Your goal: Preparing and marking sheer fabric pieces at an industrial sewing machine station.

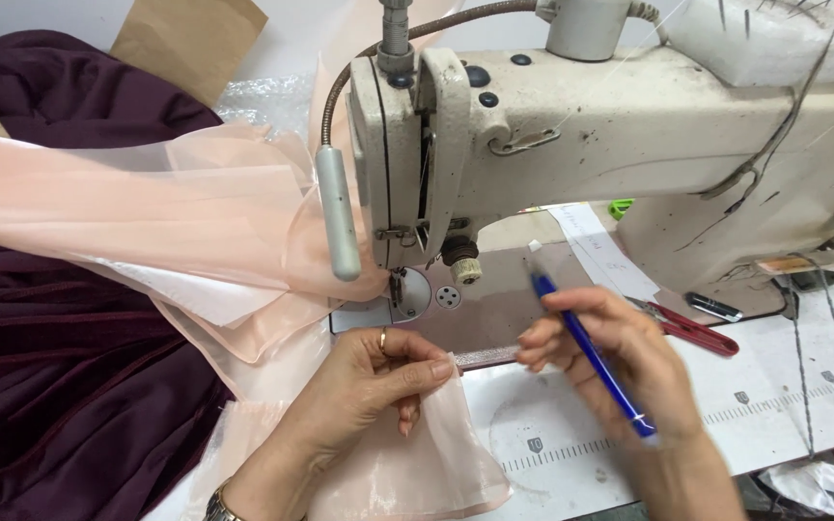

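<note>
Left hand (378, 381) low centre of frame, forearm entering from bottom edge, palm turned up toward camera. Thumb and index pinched together at upper right of the hand, other fingers curled inward; ring on one finger, watch at wrist. Right hand (610, 352) right of centre, forearm entering from lower right, slightly motion-blurred. Fingers bent and closed in a writing-style grip, fingertips pointing left toward the left hand. Hands near, not touching.

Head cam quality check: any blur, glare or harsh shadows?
Head view: right hand and blue pen slightly motion-blurred; left hand on peach sheer fabric is sharp; light even, soft shadows; mild washout on the sewing machine top; wide-angle bending at edges.
</note>
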